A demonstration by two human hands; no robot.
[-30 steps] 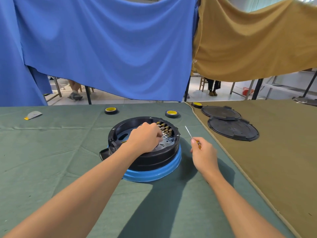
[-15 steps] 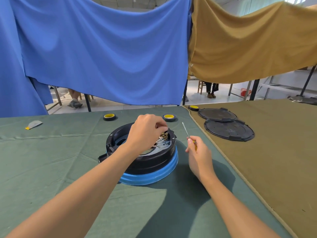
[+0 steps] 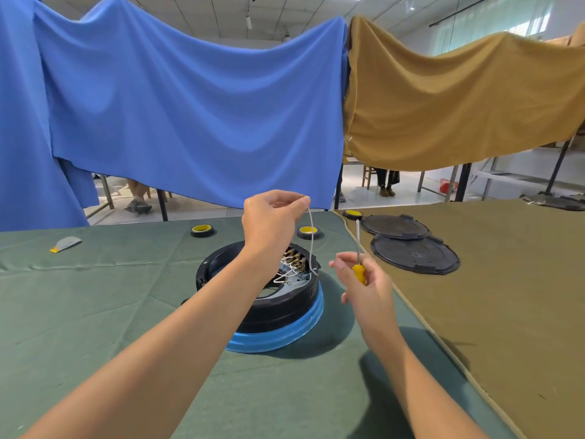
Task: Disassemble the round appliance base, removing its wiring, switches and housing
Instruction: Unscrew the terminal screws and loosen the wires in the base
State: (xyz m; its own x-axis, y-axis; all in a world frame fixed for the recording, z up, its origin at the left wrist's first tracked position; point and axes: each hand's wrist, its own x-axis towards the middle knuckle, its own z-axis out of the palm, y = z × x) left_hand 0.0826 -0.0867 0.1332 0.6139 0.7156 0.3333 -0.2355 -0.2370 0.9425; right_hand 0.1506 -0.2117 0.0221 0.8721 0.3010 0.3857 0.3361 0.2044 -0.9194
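Wiring step in hand, by the look of it: shell not yet apart, switches not yet out

Left hand (image 3: 272, 217) high above the base (image 3: 278, 308), pinching the top end of a thin white wire (image 3: 311, 242) between thumb and fingertips. Wire stretched almost straight down to the right inner edge of the base, beside the brass switch block (image 3: 294, 259). Lower end too small to read, so cannot tell whether fastened there or merely caught.

Right hand (image 3: 367, 286) just beside the base on its right, curled round the yellow handle of a screwdriver (image 3: 358, 264), blade pointing up and away from the work. Hands well apart, each clamped on its own thing.

Base sitting open side up near the middle of the green table (image 3: 95, 312), black shell over a blue ring, with more white loops lying loose inside. Beyond it, two tape rolls (image 3: 202, 230); off to the right on the brown cloth, two black round covers (image 3: 414, 255).

Next, probably: apply gentle upward pull, trace down to the held end, then tip the screwdriver over and bring its blade to that terminal. Worth steadying the shell first, being likely light enough to lift with the wire. No yanking, for fear of snapping a terminal. Once free, set aside and on to the remaining loops
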